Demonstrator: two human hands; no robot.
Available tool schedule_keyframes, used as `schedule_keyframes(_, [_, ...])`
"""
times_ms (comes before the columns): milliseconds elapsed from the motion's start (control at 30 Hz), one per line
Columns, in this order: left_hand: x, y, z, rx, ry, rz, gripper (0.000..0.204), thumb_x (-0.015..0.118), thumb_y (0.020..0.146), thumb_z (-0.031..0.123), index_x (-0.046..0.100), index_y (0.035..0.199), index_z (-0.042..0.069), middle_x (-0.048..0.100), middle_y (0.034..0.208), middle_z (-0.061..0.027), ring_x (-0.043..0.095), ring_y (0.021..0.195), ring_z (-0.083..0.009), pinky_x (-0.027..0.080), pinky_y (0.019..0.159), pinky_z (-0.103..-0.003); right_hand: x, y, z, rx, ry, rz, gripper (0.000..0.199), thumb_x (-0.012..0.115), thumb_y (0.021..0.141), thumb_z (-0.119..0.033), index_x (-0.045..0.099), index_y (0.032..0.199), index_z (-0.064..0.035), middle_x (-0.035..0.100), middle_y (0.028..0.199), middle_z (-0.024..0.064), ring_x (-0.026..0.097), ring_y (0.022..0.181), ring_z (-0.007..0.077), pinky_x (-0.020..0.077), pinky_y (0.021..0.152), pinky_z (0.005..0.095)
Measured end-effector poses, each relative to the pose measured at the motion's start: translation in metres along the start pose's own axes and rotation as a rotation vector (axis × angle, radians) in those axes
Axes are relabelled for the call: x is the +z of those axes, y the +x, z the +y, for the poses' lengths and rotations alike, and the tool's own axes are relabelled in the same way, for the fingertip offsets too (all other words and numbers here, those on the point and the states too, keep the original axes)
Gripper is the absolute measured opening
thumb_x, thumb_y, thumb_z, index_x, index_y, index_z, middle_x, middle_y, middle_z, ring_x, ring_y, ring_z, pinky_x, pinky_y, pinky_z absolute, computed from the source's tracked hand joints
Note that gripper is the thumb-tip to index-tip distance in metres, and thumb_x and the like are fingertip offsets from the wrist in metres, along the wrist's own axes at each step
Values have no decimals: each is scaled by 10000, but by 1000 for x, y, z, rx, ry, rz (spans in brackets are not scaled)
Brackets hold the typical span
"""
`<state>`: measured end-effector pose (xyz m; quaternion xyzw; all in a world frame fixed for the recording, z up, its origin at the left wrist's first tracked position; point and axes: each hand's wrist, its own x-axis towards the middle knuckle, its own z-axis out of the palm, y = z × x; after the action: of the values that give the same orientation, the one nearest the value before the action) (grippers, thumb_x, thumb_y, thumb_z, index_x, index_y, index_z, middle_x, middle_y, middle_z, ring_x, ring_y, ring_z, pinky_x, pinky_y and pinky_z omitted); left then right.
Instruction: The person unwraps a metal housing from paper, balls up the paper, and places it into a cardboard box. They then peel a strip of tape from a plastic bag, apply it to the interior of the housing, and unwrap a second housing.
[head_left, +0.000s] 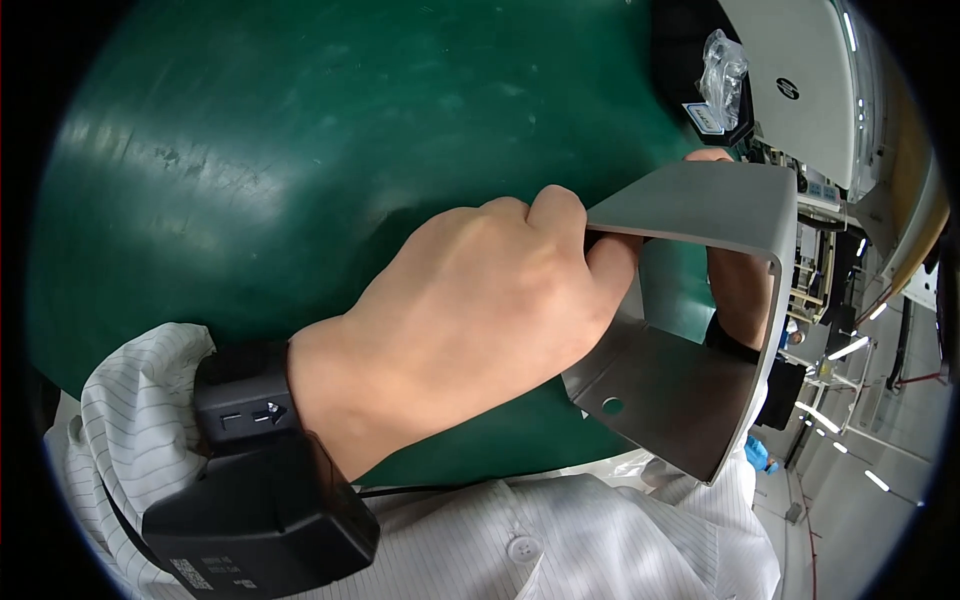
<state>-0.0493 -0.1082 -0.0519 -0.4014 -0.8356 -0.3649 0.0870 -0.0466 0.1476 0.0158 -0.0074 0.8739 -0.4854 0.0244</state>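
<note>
**Grey sheet-metal bracket held up over a green surface**

Grey bent metal is the main thing here: a folded sheet-metal bracket [690, 300] sits right of centre in the frame, lifted off the green surface [300, 150] that fills the upper left and middle. It's a three-sided piece, with a top flap, a narrow side strip down the right, and a lower flap with a small round hole near its bottom left corner.

Left hand [470, 320] takes up the centre of the frame, back of the hand facing the camera. Its fingers [610, 255] are curled and pinching the left edge of the top flap, tips tucked under the metal. A black wrist device [250, 470] is strapped on over a white striped sleeve [130, 420] at lower left.

Right hand [735, 270] is mostly hidden behind the bracket. You can see a fingertip poking over the top edge and part of the hand through the open middle, so it's gripping the far side, but I can't tell how the fingers sit exactly.

Upper right has a white machine [800, 80] and a crumpled clear plastic bag [722, 60].
</note>
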Motion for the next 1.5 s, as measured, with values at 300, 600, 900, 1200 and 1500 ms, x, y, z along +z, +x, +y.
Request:
schedule_keyframes(300, [4, -1, -1, 35, 23, 46, 286, 655, 685, 23, 690, 968, 35, 420, 723, -65, 519, 526, -131, 470, 421, -243, 1, 4, 1, -2, 56, -72, 239, 534, 950, -218, 588, 1014, 5, 533, 1100, 109, 503, 994, 169, 419, 855, 275])
schedule_keyframes(600, [3, -1, 0, 29, 30, 53, 251, 652, 694, 42, 693, 942, 53, 402, 699, -64, 497, 498, -129, 453, 404, -243, 4, 10, 5, -128, -13, -126, 238, 542, 935, -231, 594, 935, 2, 570, 952, 82, 474, 1037, 242, 404, 865, 307])
schedule_keyframes(900, [5, -2, 0, 7, -3, 62, 245, 650, 694, 59, 690, 935, 72, 392, 691, -62, 487, 490, -131, 449, 401, -250, -1, 10, 10, -89, 28, -160, 308, 554, 929, -304, 617, 968, -5, 572, 1012, 87, 452, 1084, 236, 404, 875, 307])
schedule_keyframes(1200, [2, 1, 2, 7, -1, 39, 241, 650, 706, 62, 691, 943, 72, 403, 687, -61, 494, 492, -132, 451, 400, -248, -10, 12, 18, -117, 39, -189, 276, 592, 912, -272, 627, 978, -6, 571, 1022, 94, 462, 1071, 246, 414, 872, 303])
schedule_keyframes(1500, [4, 0, 2, 7, 6, 62, 247, 651, 713, 61, 698, 956, 73, 402, 685, -59, 488, 488, -121, 448, 395, -241, -2, 9, 11, -83, 76, -147, 197, 603, 888, -184, 623, 935, 6, 577, 971, 93, 475, 1035, 223, 428, 828, 289])
